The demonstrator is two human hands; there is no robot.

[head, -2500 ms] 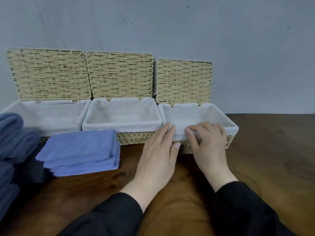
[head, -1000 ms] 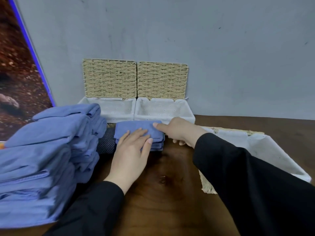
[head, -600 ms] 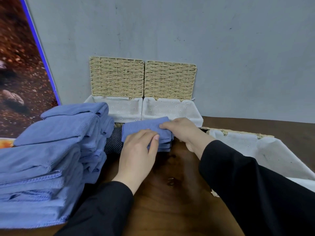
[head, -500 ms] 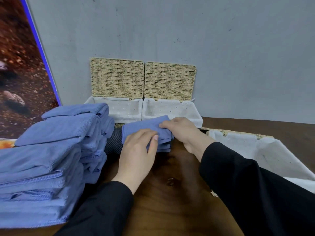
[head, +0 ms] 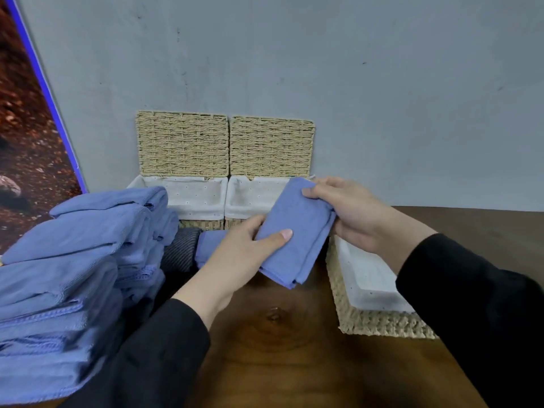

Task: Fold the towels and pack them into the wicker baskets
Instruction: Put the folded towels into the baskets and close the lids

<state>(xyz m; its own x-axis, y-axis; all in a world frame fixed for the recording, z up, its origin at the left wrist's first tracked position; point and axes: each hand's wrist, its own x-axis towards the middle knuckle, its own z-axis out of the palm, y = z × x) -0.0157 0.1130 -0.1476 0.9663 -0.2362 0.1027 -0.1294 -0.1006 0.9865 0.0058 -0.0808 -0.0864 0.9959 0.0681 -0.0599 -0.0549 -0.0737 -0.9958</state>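
Both hands hold one folded blue towel (head: 294, 231) above the table (head: 279, 348): left grip (head: 238, 260) pinching its near edge, right grip (head: 350, 213) clamped on the far end.

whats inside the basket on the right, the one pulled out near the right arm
Only its white liner shows inside the near basket; no towel is visible in it. The right sleeve covers its far right part, so that portion cannot be checked.
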